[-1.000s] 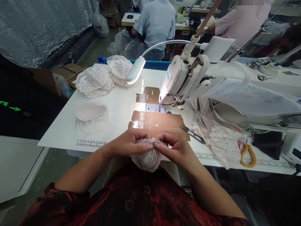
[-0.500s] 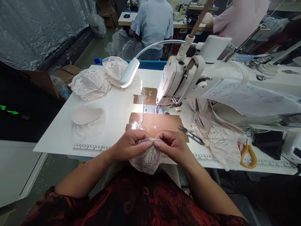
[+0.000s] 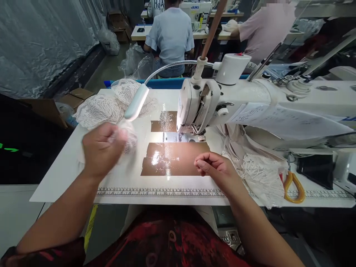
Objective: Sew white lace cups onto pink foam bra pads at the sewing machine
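Note:
Out to the left, my left hand is closed around a gathered piece of cream lace, both smeared by motion. The lace hangs from the fingers above the white tabletop. My right hand is over the right end of the brown-taped patch, thumb and fingertips pressed together; whether anything small is between them is hidden. The thread snips are not visible. Ahead of my hands stands the white sewing machine, its needle area lit.
A stack of lace pieces lies at the back left under a lamp. Beige fabric and lace, then orange-handled scissors, lie at the right. A ruler strip runs along the front edge. Co-workers sit beyond.
My hands have parted. The left has carried the lace piece from the lap up and to the left; the right has moved to the right, over where the snips lay. The view has shifted.

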{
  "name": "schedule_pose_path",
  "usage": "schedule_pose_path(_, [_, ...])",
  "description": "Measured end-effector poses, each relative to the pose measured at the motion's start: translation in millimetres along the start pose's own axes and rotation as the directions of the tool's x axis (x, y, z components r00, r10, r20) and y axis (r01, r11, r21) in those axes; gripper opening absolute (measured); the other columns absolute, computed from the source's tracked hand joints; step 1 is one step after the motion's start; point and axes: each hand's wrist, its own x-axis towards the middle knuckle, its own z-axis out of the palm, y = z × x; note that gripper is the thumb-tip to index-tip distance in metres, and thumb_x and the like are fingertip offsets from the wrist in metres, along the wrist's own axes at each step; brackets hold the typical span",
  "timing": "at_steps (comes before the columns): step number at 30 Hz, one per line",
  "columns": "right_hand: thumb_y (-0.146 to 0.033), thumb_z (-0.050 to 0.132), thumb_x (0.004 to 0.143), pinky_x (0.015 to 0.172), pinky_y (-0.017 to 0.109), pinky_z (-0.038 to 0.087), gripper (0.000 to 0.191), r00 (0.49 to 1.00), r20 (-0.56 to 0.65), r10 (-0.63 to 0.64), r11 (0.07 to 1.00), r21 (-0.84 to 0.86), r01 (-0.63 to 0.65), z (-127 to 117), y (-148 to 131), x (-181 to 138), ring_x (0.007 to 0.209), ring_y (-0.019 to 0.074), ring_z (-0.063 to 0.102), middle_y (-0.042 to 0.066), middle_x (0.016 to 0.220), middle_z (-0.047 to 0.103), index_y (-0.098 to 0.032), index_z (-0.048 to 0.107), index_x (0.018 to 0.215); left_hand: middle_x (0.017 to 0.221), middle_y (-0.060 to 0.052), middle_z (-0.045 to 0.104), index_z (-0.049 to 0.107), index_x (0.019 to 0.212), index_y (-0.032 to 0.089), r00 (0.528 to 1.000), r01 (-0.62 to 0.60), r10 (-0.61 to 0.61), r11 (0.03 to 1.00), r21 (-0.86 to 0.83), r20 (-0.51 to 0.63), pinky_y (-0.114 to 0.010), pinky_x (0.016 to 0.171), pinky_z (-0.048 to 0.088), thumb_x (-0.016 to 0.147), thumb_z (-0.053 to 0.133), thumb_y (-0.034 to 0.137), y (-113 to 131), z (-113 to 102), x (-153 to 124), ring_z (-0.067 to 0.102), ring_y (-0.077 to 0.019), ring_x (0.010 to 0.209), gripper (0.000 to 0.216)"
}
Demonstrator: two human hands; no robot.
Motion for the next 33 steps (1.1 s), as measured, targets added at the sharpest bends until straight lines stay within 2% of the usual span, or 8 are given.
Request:
schedule_pose_path(2, [-0.039, 0.059, 0.083, 0.055, 0.025, 0.041, 0.019, 0.999, 0.020, -0.025, 0.991, -0.133, 0.027, -3, -5, 6, 0.060, 0.0116, 0.050, -0.001, 0.068, 0.057, -0.020, 0.063, 0.085, 0.057, 0.000, 0.043, 0.048, 0.058, 0.018, 0.960, -0.263, 0.232, 0.940, 0.218, 0.155, -0.028, 0.061, 0.033, 0.083, 0.055, 0.029, 4, 31, 4, 0.039, -0.0132, 0.058, 0.029])
schedule_pose_path(4, [-0.035, 0.056, 0.085, 0.056, 0.026, 0.041, 0.017, 0.996, 0.067, -0.063, 0.954, -0.288, 0.080, -4, -11, 17, 0.061, 0.0127, 0.052, -0.001, 0.071, 0.060, -0.021, 0.064, 0.087, 0.058, -0.003, 0.045, 0.049, 0.060, 0.018, 0.866, -0.420, 0.294, 0.866, 0.269, 0.405, -0.031, 0.061, 0.033, 0.085, 0.045, 0.022, 8, 73, -1, 0.040, -0.0170, 0.060, 0.026])
schedule_pose_path(7, [-0.028, 0.052, 0.085, 0.060, 0.028, 0.042, 0.015, 0.985, 0.139, -0.098, 0.854, -0.496, 0.155, -2, -16, 38, 0.063, 0.0146, 0.055, 0.000, 0.073, 0.064, -0.021, 0.065, 0.087, 0.054, -0.006, 0.044, 0.050, 0.059, 0.018, 0.775, -0.484, 0.305, 0.850, 0.208, 0.554, -0.034, 0.060, 0.034, 0.084, 0.036, 0.012, 9, 127, -17, 0.041, -0.0205, 0.057, 0.029])
schedule_pose_path(9, [-0.024, 0.048, 0.087, 0.064, 0.028, 0.042, 0.019, 0.978, 0.177, -0.110, 0.775, -0.601, 0.196, 1, -14, 49, 0.068, 0.0161, 0.057, 0.002, 0.076, 0.067, -0.021, 0.067, 0.089, 0.054, -0.007, 0.045, 0.052, 0.059, 0.017, 0.727, -0.515, 0.320, 0.839, 0.173, 0.608, -0.037, 0.061, 0.035, 0.085, 0.032, 0.010, 9, 143, -28, 0.041, -0.0214, 0.055, 0.033])
schedule_pose_path(16, [-0.011, 0.042, 0.086, 0.064, 0.028, 0.038, 0.029, 0.941, 0.306, -0.145, 0.398, -0.853, 0.338, 16, 11, 52, 0.081, 0.0189, 0.055, 0.007, 0.093, 0.063, -0.019, 0.067, 0.099, 0.065, -0.013, 0.055, 0.060, 0.069, 0.013, 0.601, -0.618, 0.333, 0.770, 0.158, 0.727, -0.041, 0.068, 0.040, 0.090, 0.033, 0.018, 17, 122, -31, 0.049, -0.0242, 0.063, 0.035])
schedule_pose_path(20, [-0.013, 0.038, 0.091, 0.067, 0.031, 0.039, 0.033, 0.942, 0.319, -0.101, 0.189, -0.924, 0.333, 23, 13, 47, 0.085, 0.0218, 0.054, 0.010, 0.095, 0.062, -0.018, 0.063, 0.112, 0.074, -0.010, 0.062, 0.063, 0.073, 0.015, 0.587, -0.491, 0.303, 0.871, 0.032, 0.751, -0.034, 0.070, 0.045, 0.095, 0.037, 0.029, 17, 104, -11, 0.056, -0.0203, 0.072, 0.037])
schedule_pose_path(25, [-0.010, 0.034, 0.091, 0.071, 0.031, 0.042, 0.039, 0.965, 0.258, -0.037, 0.094, -0.961, 0.260, 30, 9, 46, 0.091, 0.0228, 0.054, 0.011, 0.101, 0.062, -0.017, 0.058, 0.121, 0.112, -0.012, 0.065, 0.067, 0.094, 0.014, 0.623, -0.560, 0.419, 0.829, 0.003, 0.660, -0.037, 0.084, 0.047, 0.095, 0.041, 0.027, -2, 111, -6, 0.058, -0.0224, 0.093, 0.029])
schedule_pose_path(33, [-0.011, 0.031, 0.092, 0.071, 0.031, 0.046, 0.044, 0.987, 0.159, 0.030, 0.096, -0.983, 0.156, 34, 7, 58, 0.094, 0.0230, 0.055, 0.011, 0.111, 0.060, -0.020, 0.052, 0.130, 0.112, -0.010, 0.068, 0.067, 0.106, 0.012, 0.550, -0.750, 0.593, 0.660, 0.036, 0.588, -0.035, 0.077, 0.053, 0.094, 0.043, 0.026, -17, 127, 9, 0.062, -0.0209, 0.086, 0.030])
